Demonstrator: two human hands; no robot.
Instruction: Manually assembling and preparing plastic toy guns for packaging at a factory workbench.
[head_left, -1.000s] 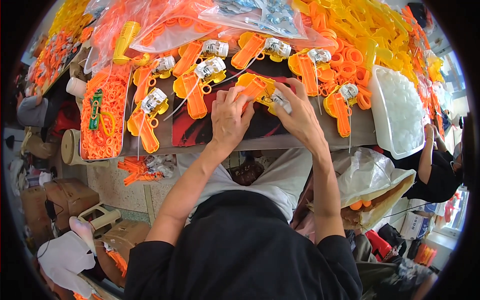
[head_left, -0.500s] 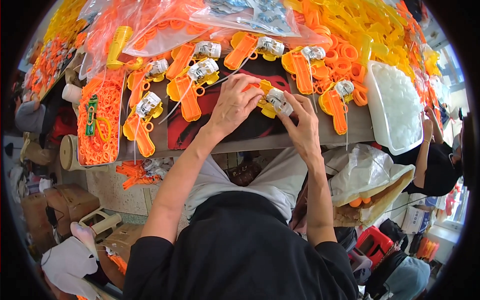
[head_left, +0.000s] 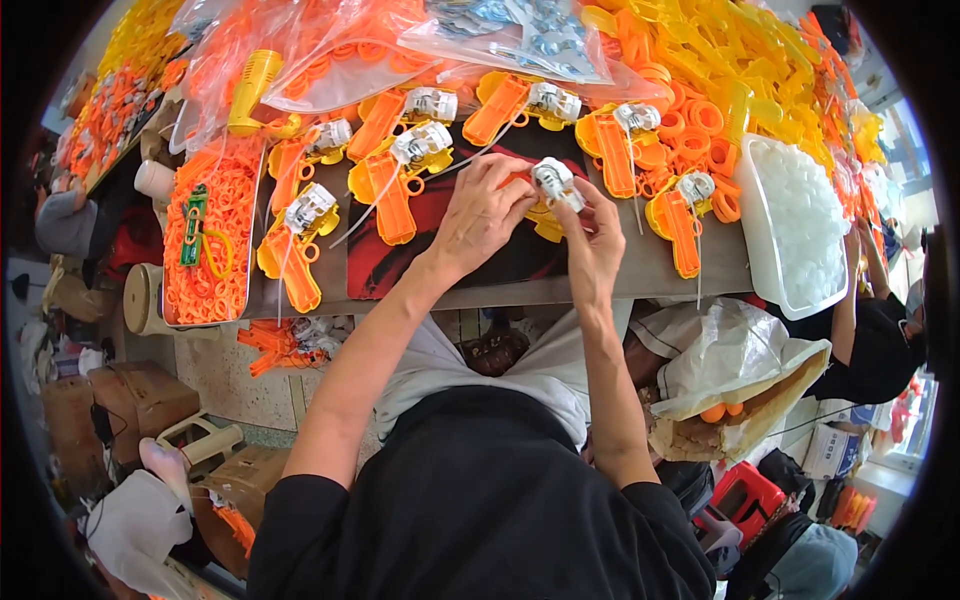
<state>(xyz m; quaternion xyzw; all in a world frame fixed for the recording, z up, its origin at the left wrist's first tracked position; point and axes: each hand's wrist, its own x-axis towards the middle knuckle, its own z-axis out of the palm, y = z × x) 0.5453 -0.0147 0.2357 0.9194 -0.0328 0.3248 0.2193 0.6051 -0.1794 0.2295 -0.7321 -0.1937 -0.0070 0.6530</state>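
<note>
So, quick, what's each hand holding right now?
Left hand: closed on the orange-and-yellow toy.
Right hand: closed, fingers and thumb gripping the white part.

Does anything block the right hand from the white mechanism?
Nothing visible does: the right hand has its thumb against the white mechanism. The left hand lies off to the left, and yellow plastic shows below the mechanism, neither in between.
</note>
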